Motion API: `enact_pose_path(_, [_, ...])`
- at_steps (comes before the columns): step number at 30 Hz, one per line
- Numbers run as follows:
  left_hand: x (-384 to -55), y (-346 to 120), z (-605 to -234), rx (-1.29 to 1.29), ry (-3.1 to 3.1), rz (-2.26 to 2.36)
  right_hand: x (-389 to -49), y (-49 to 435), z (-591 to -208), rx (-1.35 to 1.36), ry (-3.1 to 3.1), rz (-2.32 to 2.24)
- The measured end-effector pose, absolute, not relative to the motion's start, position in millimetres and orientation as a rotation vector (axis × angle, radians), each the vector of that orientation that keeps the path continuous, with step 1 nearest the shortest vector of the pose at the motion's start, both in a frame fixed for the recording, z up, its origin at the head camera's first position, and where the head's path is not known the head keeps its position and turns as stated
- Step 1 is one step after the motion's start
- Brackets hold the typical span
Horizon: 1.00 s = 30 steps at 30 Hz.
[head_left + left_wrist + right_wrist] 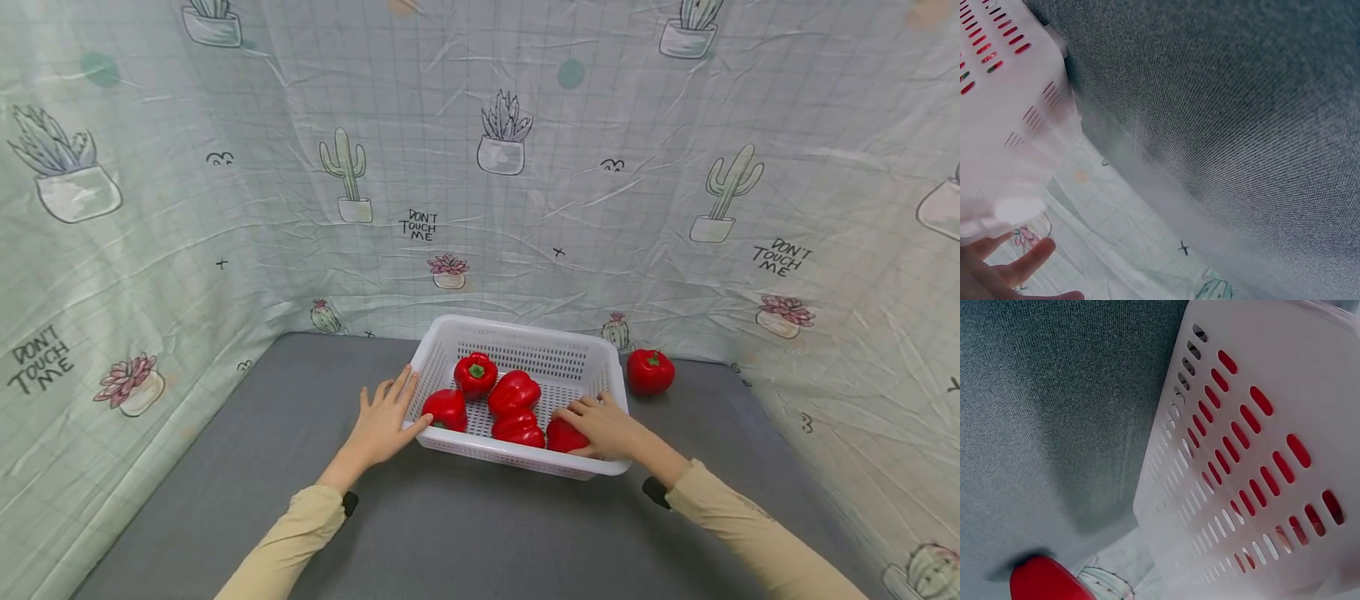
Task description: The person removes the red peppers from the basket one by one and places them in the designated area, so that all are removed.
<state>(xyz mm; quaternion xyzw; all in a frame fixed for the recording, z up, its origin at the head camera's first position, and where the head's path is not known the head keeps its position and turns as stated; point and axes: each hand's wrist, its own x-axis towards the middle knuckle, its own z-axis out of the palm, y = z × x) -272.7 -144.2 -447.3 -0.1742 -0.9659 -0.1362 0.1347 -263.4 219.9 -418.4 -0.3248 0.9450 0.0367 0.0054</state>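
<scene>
A white slotted plastic basket [487, 452] stands on the grey table with several red bell peppers in it. My left hand [381, 422] rests on the basket's left rim, fingers extended and spread, the thumb at the front corner. In the left wrist view, its fingers [1025, 259] show beside the basket's edge. Inside the basket's right front corner, my right hand [606, 427] grips a red bell pepper [561, 437], its fingers curved over the top and partly hiding it. Through the slots of the basket wall [1310, 387], red shows in the right wrist view.
Another red bell pepper [650, 372] sits on the table [480, 533], just outside the basket's right side near the back. A light curtain [420, 167] printed with potted cacti hangs behind the table and along both sides.
</scene>
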Motion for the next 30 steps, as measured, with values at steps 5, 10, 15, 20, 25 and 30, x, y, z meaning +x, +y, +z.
enact_pose_path(5, [-273, -144, -448, -0.511, -2.794, -0.392, -263, 219, -419, -1.044, 2.963, 0.111])
enact_pose_path(10, [-271, -145, -449, -0.506, -2.799, -0.387, -262, 218, -419, -1.044, 2.959, 0.087])
enact_pose_path(15, [-270, -144, -449, -0.505, -2.8, -0.394, -262, 218, -418, -1.028, 2.976, 0.067])
enact_pose_path(20, [-270, -143, -448, -0.511, -2.795, -0.401, -261, 220, -415, -1.018, 2.996, 0.053])
enact_pose_path(25, [-271, -144, -448, -0.515, -2.78, -0.395, -259, 220, -411, -1.039, 3.03, 0.071])
enact_pose_path(30, [-271, -145, -448, -0.517, -2.777, -0.406, -258, 222, -406, -1.044, 3.084, 0.052])
